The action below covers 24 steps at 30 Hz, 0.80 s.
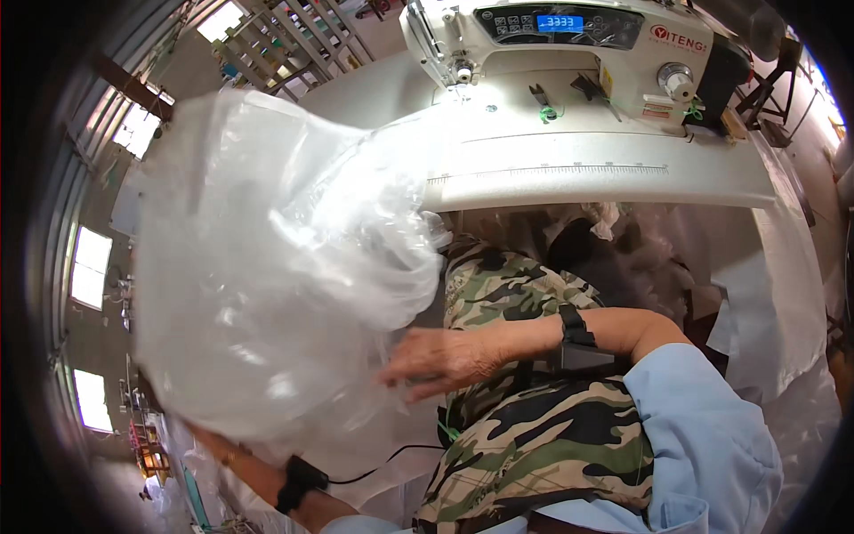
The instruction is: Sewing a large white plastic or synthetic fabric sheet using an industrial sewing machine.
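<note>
Lifting big clear plastic bag (267,267) at person's left side, bag bulging, crumpled, raised beside table (605,169) edge. Right hand (440,360) reaching across lap, fingers spread flat, touching bag's lower right side, gripping nothing. Left hand hidden behind bag; only forearm with black wrist strap (298,481) showing below it, hold cannot be told. White sewing machine (569,53) on table, well apart from bag. Camouflage trousers (534,427) under right forearm; right wrist also wearing black strap (576,334).

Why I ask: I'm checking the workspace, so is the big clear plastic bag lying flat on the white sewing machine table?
No: the big clear plastic bag is lifted up, billowing left of the white sewing machine table, with the right hand at its edge.
</note>
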{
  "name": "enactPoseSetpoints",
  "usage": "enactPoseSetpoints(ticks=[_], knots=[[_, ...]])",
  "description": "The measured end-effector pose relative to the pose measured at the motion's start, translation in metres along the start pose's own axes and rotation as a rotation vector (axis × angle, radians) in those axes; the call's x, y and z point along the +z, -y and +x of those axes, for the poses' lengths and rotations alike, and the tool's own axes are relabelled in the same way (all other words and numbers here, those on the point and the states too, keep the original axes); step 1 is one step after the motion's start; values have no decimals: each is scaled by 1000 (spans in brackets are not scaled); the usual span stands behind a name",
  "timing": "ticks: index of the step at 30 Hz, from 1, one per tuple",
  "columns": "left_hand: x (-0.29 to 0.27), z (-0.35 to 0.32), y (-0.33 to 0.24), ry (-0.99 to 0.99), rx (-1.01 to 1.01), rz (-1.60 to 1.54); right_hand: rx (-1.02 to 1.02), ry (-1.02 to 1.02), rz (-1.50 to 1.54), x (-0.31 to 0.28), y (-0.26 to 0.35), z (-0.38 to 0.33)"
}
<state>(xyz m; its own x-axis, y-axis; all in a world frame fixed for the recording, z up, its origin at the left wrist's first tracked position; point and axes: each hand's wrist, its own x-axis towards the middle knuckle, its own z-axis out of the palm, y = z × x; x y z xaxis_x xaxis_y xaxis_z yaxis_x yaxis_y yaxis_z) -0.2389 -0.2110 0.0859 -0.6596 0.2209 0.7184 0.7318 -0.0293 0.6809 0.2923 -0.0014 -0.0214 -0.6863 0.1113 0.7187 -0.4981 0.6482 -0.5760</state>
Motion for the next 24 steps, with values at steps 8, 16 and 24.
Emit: enactPoseSetpoints(ticks=[8, 16, 24], knots=[[107, -20, 37, 744, 328, 1264, 844, 118, 238, -26, -42, -67], [241, -196, -245, 876, 568, -26, 1039, -815, 496, -32, -70, -81], [181, -252, -153, 1321, 253, 196, 1036, -836, 373, -46, -100, -98]])
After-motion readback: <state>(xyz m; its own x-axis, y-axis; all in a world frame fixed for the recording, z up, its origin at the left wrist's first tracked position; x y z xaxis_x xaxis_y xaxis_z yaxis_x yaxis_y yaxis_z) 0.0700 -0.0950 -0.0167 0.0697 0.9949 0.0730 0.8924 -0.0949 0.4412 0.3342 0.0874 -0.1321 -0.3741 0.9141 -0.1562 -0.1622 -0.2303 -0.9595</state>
